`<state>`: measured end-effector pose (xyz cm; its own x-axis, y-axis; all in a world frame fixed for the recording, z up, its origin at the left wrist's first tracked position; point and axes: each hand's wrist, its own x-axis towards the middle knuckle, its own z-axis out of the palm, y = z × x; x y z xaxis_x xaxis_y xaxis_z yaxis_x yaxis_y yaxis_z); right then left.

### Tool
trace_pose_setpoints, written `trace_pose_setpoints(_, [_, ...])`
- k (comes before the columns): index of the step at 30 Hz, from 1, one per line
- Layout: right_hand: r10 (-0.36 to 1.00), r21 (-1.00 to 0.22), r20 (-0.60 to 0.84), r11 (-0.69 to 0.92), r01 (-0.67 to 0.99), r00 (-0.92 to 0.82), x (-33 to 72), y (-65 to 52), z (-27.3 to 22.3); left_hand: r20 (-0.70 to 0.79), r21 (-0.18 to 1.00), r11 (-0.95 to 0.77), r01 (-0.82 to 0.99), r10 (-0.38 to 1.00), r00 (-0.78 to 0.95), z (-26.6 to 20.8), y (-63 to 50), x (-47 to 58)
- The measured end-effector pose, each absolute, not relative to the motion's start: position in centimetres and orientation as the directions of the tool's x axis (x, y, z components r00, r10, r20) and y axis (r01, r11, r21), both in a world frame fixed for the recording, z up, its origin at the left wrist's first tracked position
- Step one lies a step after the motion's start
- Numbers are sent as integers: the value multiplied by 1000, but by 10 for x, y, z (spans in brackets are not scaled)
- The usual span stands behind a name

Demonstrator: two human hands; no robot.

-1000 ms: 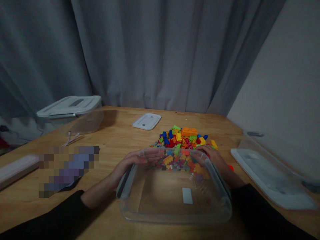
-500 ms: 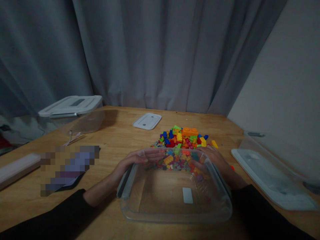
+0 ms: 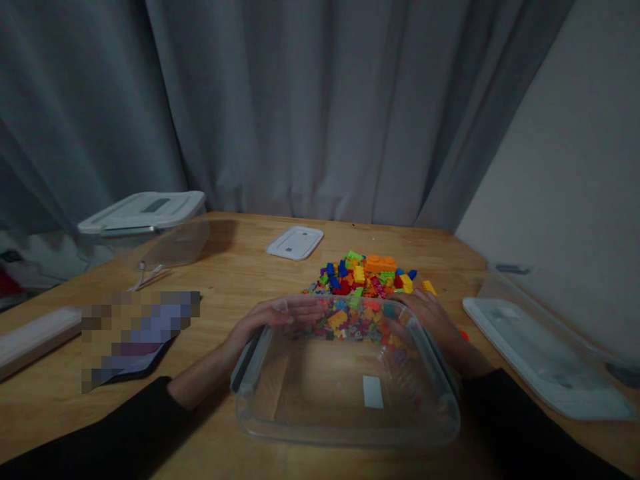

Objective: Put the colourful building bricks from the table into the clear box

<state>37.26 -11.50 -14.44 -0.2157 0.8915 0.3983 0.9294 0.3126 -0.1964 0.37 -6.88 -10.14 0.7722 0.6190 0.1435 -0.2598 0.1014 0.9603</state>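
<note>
"Where does the clear bin (image 3: 310, 400) sit?"

"On the desk (image 3: 240, 267), right in front of the person, between the two hands. The left hand (image 3: 256, 322) is at its far left corner, the right hand (image 3: 425, 312) at its far right."

"And the left fingers (image 3: 307, 308)?"

"Open: straight and close together, pointing right along the bin's far side and seen partly through the plastic. The thumb stands a little apart from them, near the corner."

"The right ones?"

"They bend around the opposite corner, beside the loose bricks (image 3: 357, 275). Part of that hand lies behind the plastic, so I can't tell whether it grips the wall or only rests there."

"Are bricks inside the bin?"

"Colours show through its far part, but I can't tell whether any lie within. The heap rises just beyond it."

"Anything farther off?"

"A small white lid (image 3: 295, 243) lies flat beyond the left hand, and a lidded box (image 3: 145, 217) stands at far left."
</note>
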Motion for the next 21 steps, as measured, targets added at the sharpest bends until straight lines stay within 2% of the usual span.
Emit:
trace_pose_setpoints(6, [876,-154,426,317,936,-227,365,-118,-140,149,954,121,-275,605,782,-104,-68,3])
trace_pose_setpoints(12, [872,-116,431,307,945,-230,371,-112,-147,159,964,70,-255,619,769,-100,-70,4])
trace_pose_setpoints(21, [878,-140,448,256,957,-169,384,-104,-162,130,960,112,-257,634,762,-101,-72,5])
